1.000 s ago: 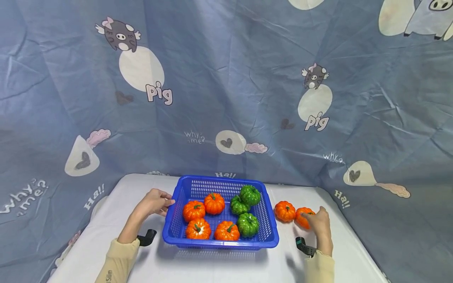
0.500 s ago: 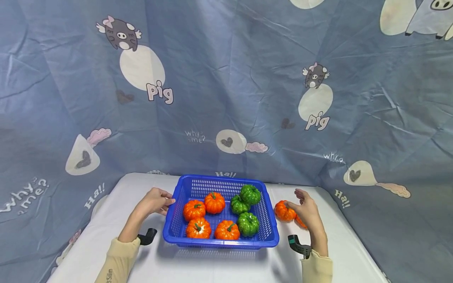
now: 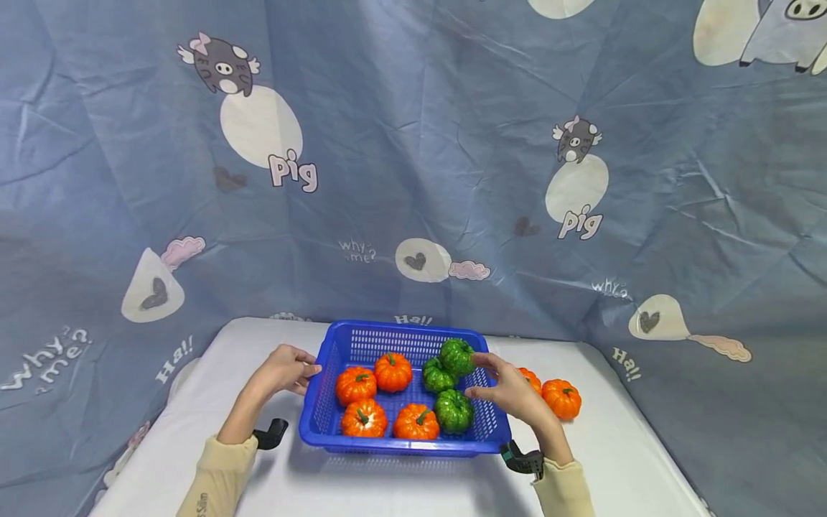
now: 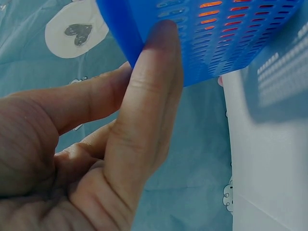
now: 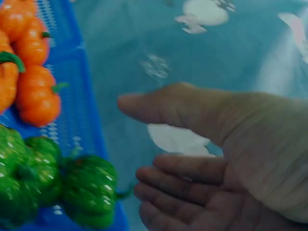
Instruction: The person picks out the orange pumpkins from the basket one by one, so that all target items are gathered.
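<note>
Left hand (image 3: pixel 284 370): fingers (image 4: pixel 147 96) and thumb pinching the left rim of the blue basket (image 3: pixel 400 444). Right hand (image 3: pixel 512 391): thumb and fingers spread well apart, holding nothing, above the basket's right rim, near the green contents. Blue basket: upright on the white tabletop (image 3: pixel 258 474), between the hands. Contents: four orange pumpkins (image 3: pixel 356 386), left and front; three green pumpkins (image 3: pixel 454 411), right side. Outside, right of basket: two loose pumpkins (image 3: pixel 561 399), orange, one partly hidden by the right hand. Backdrop: blue printed cloth (image 3: pixel 362 179).
</note>
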